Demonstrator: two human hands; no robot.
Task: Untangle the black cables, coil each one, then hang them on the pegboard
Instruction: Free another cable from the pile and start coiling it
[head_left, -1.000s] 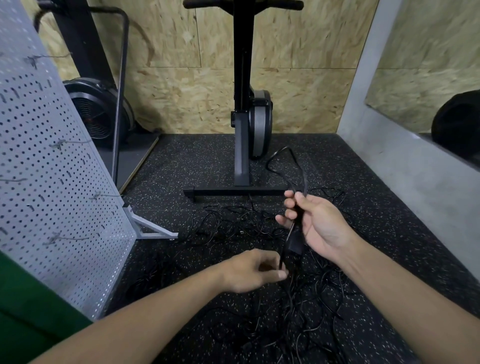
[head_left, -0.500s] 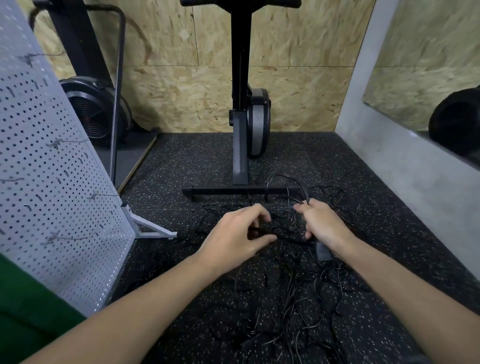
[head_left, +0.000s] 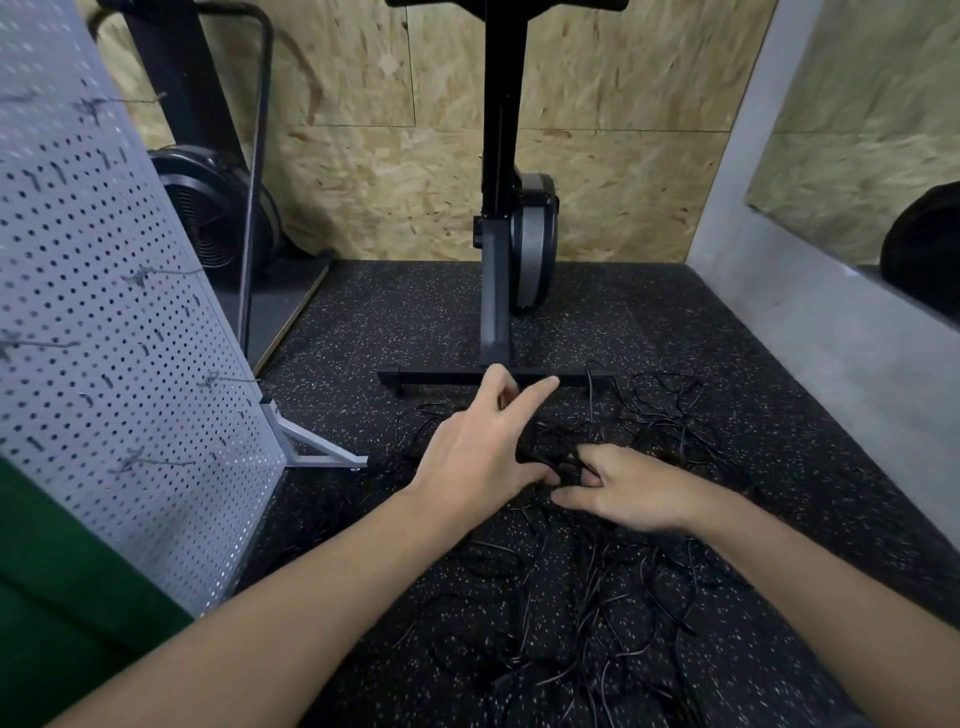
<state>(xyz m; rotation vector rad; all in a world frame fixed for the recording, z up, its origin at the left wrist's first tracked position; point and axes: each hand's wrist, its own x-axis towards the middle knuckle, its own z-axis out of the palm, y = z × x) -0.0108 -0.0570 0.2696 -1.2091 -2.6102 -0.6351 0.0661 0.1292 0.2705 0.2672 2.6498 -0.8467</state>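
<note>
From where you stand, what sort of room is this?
Probably a small gym corner: an exercise machine stands on speckled rubber flooring, and another machine's fan wheel shows at the left. The pegboard and the black cables on the floor hint at storage too.

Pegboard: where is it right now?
Head view, far left: the pegboard stands on the floor, its metal foot just left of the black cables, with a fan machine behind it.
</note>
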